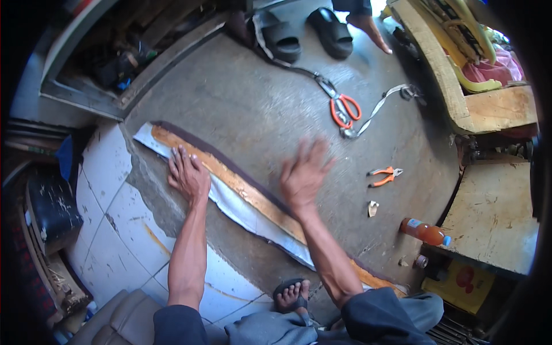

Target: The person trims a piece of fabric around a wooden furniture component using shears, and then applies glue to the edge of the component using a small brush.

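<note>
Head view: the reference part is a long, narrow strip with a tan face (247, 192). It lies diagonally on the concrete floor (241, 98). A pale sheet (237, 211) runs along the near edge of the strip; dark maroon fabric (201, 141) borders its far edge.

The left hand (191, 174) rests palm down on the strip near its upper-left end. Its fingers are extended across the pale sheet onto the tan face, and it grasps nothing. The right hand (306, 177) is released, with fingers spread, beyond the far edge of the strip. Motion blurs this hand; contact with the floor cannot be determined. The right forearm crosses over the lower-right portion of the strip.

Beyond the far side of the strip, red-handled scissors (342, 112) lie beside a crumpled narrow band (382, 106). Orange-handled pliers (384, 176) lie to the right of the strip, with a small beige scrap (373, 208) just below them. A bottle of orange-brown liquid (424, 232) with a blue cap is located farther right of the strip. Two dark slide sandals (333, 37) are well apart from the strip, at the top. White tiles (109, 213) cover the area on the near side of the strip.
</note>
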Available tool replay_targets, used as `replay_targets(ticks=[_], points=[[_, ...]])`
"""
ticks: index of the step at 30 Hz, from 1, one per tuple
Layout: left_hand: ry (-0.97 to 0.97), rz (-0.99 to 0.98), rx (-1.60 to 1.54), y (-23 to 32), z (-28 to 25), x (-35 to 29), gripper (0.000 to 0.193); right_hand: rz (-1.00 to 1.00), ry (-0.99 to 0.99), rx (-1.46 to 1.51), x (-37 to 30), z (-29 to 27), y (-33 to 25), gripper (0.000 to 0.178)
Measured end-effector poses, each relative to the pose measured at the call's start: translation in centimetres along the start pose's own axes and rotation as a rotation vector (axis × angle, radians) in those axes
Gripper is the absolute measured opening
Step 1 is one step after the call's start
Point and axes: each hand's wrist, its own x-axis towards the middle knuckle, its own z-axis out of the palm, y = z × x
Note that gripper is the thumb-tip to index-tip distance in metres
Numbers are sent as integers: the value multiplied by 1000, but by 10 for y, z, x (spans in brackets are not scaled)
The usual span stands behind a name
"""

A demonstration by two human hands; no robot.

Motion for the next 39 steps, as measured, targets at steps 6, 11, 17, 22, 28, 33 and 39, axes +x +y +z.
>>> replay_targets(ticks=[6,11,17,22,28,33,39], points=[[-9,-19,-10,-1,6,0,50,-101,-86,161,-10,-37,10,66],[-277,-142,-256,-2,13,9,61,-245,-95,24,12,-158,128,61],[216,98,-355,44,-68,-7,41,-244,-822,-242,-101,-324,261,37],[-571,1189,-567,131,-119,-130,32,48,-976,-154,-201,-376,284,32],[-828,1368,-341,161,-118,-161,43,310,-824,64,-258,-378,254,34],[-687,1460,-455,148,-100,-189,44,160,-542,248,-257,-271,217,35],[-550,1247,-636,140,-102,-214,31,112,-407,357,-218,-147,151,28]])
